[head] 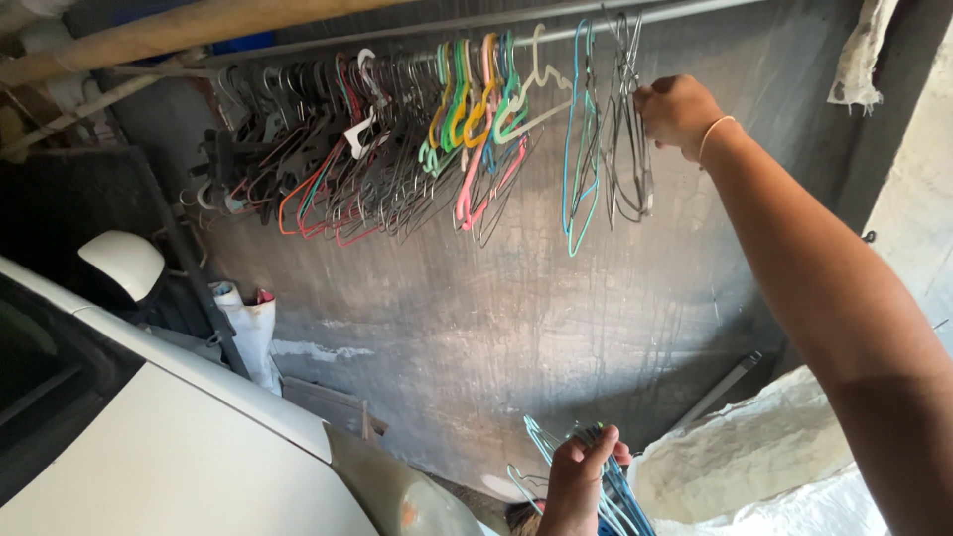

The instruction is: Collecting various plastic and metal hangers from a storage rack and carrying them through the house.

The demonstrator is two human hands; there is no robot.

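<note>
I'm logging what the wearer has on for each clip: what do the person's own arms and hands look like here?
Both arms are bare, with no sleeves or gloves in view. The right hand has a thin, pale yellow band around its wrist. The left hand shows no ring, watch or band, though only its back and wrist are visible.

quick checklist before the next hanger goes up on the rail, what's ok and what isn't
1. Right hand at the rail, gripping the dark wire hangers: ok.
2. Left hand closed round the bundle of blue hangers held low: ok.
3. Free stretch of rail right of the dark wire hangers: ok, bare rail shows there.
4. Blue hangers in the bundle free of each other: cannot tell, they overlap.
5. Hooks of the dark wire hangers seated over the rail: ok.
6. Room beside the white car: cannot tell.
</note>
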